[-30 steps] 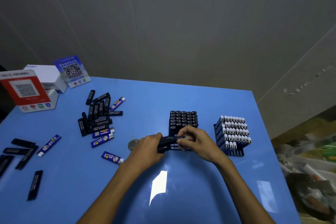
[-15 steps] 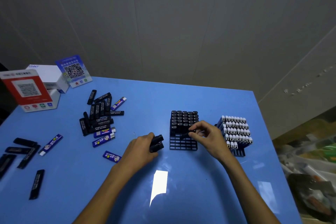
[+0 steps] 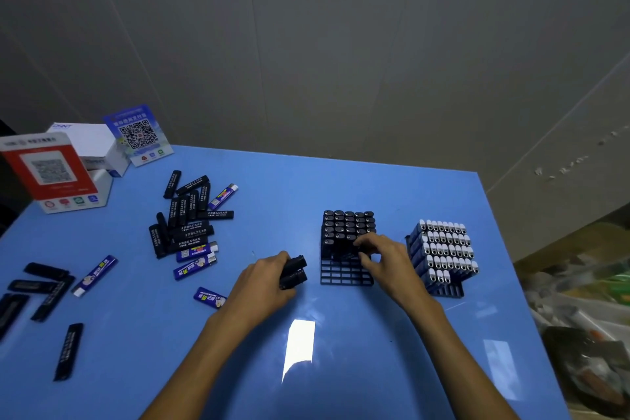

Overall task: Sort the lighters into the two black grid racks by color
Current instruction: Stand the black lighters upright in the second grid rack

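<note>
Left hand [image 3: 264, 278] curled round two black lighters [image 3: 292, 271], stacked one over the other, ends poking out toward the right; resting on the blue table [image 3: 341, 368] just left of the near rack

Right hand [image 3: 381, 259] fingers bent down over the front of the black rack [image 3: 344, 274], fingertips [image 3: 362, 244] pinching a black lighter at the edge of the filled rows; how far into its slot, cannot tell, hidden under the fingers

Beyond the right fingertips: rows of black lighters standing upright in the rack. Below the fingertips: open grid cells along the near rows

Just right of the right hand: blue rack [image 3: 443, 288], packed with blue lighters [image 3: 443, 251], white caps up, a few near cells unfilled

Well left of the left hand: heap [image 3: 187, 218] of loose lighters lying flat, mostly black, a few blue mixed in. One blue lighter [image 3: 209, 297] lying just left of the left wrist

Farther left, near the table edge: scattered black lighters [image 3: 41, 286] and one more blue stray [image 3: 95, 274]; one black stray [image 3: 68, 351] lying alone nearer the viewer

Far left corner: red QR stand [image 3: 51, 170], white box [image 3: 92, 143], blue QR card [image 3: 138, 135]
</note>
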Demonstrator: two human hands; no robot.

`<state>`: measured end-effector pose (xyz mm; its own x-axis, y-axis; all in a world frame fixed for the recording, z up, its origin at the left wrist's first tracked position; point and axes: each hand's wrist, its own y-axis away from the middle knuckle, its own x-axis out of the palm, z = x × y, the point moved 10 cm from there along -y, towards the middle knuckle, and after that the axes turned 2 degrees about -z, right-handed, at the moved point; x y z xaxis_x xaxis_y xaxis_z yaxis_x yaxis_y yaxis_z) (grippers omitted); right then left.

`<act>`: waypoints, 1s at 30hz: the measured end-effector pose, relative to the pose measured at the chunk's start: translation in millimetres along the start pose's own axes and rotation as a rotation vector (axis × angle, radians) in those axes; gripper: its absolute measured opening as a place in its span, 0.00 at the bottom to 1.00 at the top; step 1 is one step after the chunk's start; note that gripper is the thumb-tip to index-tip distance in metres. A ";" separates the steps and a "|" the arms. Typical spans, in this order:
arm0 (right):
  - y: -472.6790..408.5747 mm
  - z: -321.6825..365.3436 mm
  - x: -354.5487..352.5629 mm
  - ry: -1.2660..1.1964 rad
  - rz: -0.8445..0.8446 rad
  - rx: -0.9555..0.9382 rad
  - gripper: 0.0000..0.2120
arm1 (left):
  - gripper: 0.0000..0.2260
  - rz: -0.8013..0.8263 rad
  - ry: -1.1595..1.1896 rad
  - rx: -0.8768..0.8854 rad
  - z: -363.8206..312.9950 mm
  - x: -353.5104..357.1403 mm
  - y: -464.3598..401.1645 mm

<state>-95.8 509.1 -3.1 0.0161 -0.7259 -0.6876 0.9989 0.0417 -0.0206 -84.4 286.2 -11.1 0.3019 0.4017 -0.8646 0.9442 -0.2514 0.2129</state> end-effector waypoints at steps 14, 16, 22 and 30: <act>-10.5 11.4 14.5 0.099 -0.027 -0.121 0.10 | 0.10 -0.003 0.013 0.020 5.7 0.9 -5.0; -12.5 8.7 13.7 0.031 -0.067 -0.082 0.10 | 0.10 -0.005 0.012 0.020 6.8 0.3 -5.5; -12.9 3.8 14.3 -0.140 -0.144 -0.024 0.07 | 0.09 0.003 0.011 0.031 4.7 0.7 -7.8; -15.6 2.7 21.2 -0.131 -0.143 -0.016 0.06 | 0.09 0.008 0.024 0.021 3.5 0.9 -8.2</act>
<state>-111.0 491.3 -15.4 -0.1197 -0.8081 -0.5768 0.9906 -0.0584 -0.1239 -92.3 285.5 -15.2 0.3127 0.4202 -0.8518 0.9389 -0.2728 0.2101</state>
